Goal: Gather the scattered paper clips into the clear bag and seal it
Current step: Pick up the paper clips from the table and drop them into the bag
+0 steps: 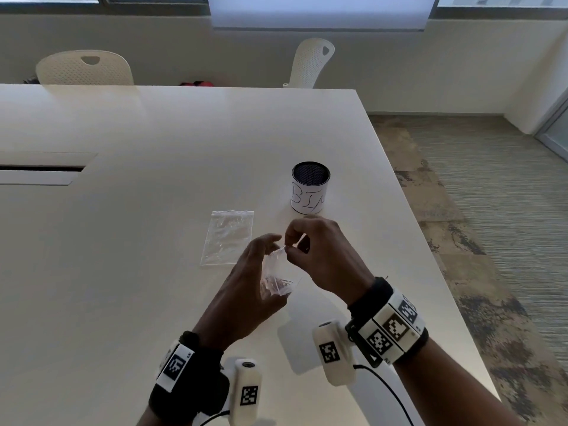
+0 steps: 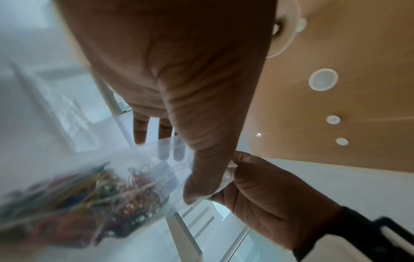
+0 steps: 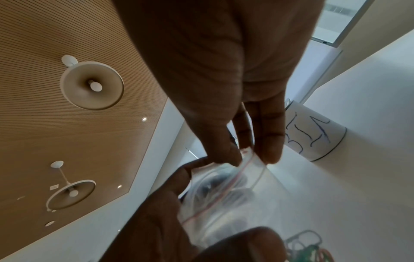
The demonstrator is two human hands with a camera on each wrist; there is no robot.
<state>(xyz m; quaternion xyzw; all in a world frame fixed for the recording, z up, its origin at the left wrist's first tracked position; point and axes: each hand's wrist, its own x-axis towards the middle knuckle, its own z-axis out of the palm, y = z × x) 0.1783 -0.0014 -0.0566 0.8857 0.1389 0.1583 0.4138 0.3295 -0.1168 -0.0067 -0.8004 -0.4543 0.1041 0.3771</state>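
A small clear zip bag (image 1: 278, 272) hangs just above the white table (image 1: 153, 272), held between both hands. Coloured paper clips (image 2: 116, 196) lie bunched in its bottom. My left hand (image 1: 270, 250) grips the bag's left side, its thumb pressed on the top edge and its fingers (image 2: 140, 131) behind the plastic. My right hand (image 1: 289, 247) pinches the red-lined zip strip (image 3: 244, 168) at the top between thumb and forefinger. In the right wrist view the bag's mouth (image 3: 224, 191) bulges apart below the pinch. No loose clips show on the table.
A second, flat clear bag (image 1: 228, 237) lies on the table just left of the hands. A black mesh cup with a paper label reading BIN (image 1: 310, 187) stands behind the right hand. The table's right edge (image 1: 430, 241) runs close by; two chairs stand at the far side.
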